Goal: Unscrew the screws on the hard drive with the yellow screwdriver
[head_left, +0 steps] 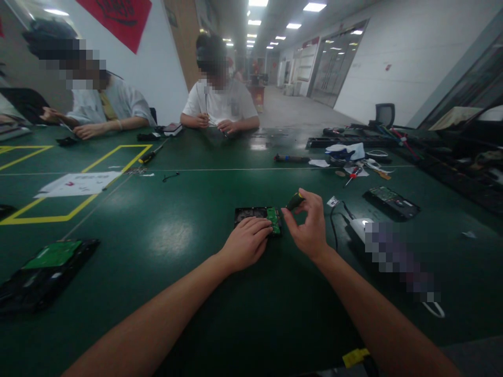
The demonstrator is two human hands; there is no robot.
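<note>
Hard drive (255,212) lies on the green table (133,256), partly hidden under the left hand (248,240); whether that hand clasps an edge cannot be told. The right hand (308,228) pinches a screwdriver (294,201) beside it. Steady pressure and a straight screwdriver should help; its tip is hard to make out.

- Ceiling lights (314,7) are glowing overhead.
- A red banner (121,18) is hanging on a white wall (159,63).
- Glass doors (338,63) are standing along the right.
- A grey floor (283,107) is stretching toward the back.
- A dark chair (385,114) is standing behind the green table (129,251).
</note>
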